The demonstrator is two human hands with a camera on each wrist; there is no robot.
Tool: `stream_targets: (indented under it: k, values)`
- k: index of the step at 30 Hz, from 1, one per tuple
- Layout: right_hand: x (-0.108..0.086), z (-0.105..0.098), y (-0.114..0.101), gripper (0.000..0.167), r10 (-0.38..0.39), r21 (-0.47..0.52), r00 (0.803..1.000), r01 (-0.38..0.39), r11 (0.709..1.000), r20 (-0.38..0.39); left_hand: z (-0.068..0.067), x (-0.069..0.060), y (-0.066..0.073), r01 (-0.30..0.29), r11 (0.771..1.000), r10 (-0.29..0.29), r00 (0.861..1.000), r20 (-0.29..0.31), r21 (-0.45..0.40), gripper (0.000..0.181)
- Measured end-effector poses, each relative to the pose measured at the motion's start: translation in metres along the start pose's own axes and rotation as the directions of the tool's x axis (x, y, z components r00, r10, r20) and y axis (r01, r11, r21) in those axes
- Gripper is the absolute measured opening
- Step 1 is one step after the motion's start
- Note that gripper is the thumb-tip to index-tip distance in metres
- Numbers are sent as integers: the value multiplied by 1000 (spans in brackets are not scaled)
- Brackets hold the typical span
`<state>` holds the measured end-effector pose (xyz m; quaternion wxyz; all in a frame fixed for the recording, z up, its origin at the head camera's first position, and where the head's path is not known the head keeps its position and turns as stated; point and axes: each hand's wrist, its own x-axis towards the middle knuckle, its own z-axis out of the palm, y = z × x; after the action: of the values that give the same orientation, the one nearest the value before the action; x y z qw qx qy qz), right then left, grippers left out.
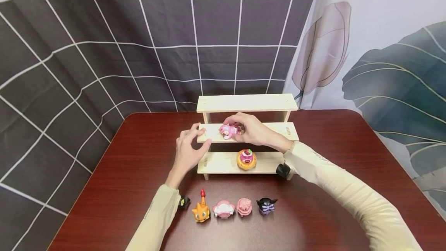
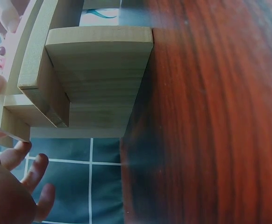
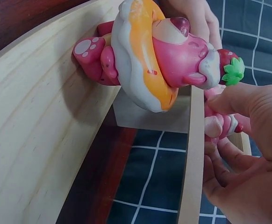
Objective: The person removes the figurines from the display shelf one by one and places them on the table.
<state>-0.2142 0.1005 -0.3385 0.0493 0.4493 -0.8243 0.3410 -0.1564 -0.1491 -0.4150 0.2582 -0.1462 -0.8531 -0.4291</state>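
Note:
On the middle tier of a three-tier wooden display stand (image 1: 275,126), my right hand (image 1: 254,130) grips a pink figurine (image 1: 227,131) that lies on its side. In the right wrist view, the thumb and fingers are around this figurine (image 3: 214,122), partly behind the tier's edge. My left hand (image 1: 187,148) holds the left end of the same tier between thumb and forefinger; its other fingers (image 2: 38,170) spread free beside the stand. On the bottom tier sits a pink bear figurine (image 1: 246,158) in an orange-and-white ring, with a strawberry on its head (image 3: 178,56).
In front of the stand, a row of figurines stands on the dark red table (image 1: 139,165): an orange one with a red-tipped tail (image 1: 201,211), a pink-and-white one (image 1: 223,209), a pink one (image 1: 244,207) and a black one with a purple bow (image 1: 266,205). A gridded dark curtain (image 1: 167,22) hangs behind.

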Motion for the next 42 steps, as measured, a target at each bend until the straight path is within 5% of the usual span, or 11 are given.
stream_targets:
  k: [42]
  values:
    - [-24, -14, 3, 42, 49, 37, 998, -48, 998, -31, 2, 0, -2, -22, 1000, 22, 1000, -15, -2, 37]
